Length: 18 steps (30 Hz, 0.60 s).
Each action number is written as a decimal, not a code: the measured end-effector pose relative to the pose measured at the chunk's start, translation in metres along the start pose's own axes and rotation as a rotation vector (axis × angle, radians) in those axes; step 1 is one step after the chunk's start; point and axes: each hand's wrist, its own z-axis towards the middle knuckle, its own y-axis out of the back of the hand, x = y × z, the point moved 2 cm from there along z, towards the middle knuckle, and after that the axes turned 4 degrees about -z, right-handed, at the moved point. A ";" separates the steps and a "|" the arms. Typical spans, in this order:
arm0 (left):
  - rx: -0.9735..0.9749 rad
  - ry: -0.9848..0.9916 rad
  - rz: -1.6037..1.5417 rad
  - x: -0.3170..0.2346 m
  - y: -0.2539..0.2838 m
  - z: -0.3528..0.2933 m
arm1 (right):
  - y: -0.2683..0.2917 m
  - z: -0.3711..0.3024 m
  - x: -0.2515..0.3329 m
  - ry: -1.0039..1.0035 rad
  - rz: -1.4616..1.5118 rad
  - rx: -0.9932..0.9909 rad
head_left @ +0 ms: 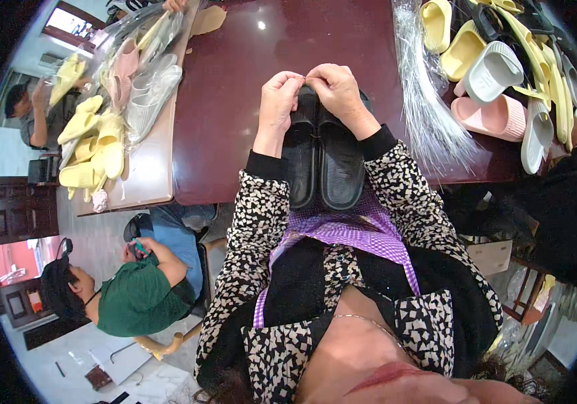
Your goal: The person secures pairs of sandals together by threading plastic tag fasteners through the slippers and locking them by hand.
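Note:
A pair of black slippers [341, 172] lies side by side at the table's near edge, in front of my body. Above their far ends, my left hand [279, 102] and my right hand [337, 91] meet with fingertips pinched together. What the fingertips pinch is too small to make out. My right hand's wrist passes over the far part of the right slipper and hides some of it.
Clear plastic strands [430, 114] lie in a bundle on the dark red table [234, 40], right of my hands. Beyond them are piled yellow, grey and pink slippers [490, 118]. Bagged slippers [103, 145] cover the left table. A green-shirted person [144, 296] sits at left; others work nearby.

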 end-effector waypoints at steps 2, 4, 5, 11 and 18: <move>0.010 0.026 -0.018 0.000 0.003 0.001 | 0.001 -0.001 0.002 0.016 -0.070 0.013; 0.032 0.076 -0.057 0.001 0.005 0.002 | 0.001 -0.002 0.002 0.023 -0.104 0.021; 0.029 0.078 -0.057 0.002 0.006 0.003 | 0.000 -0.003 0.001 0.016 -0.102 0.029; 0.058 0.084 -0.028 0.005 0.005 0.006 | -0.001 -0.004 -0.003 -0.024 -0.056 0.028; -0.055 -0.039 -0.074 -0.001 0.022 0.006 | 0.026 0.005 0.013 0.050 -0.078 -0.053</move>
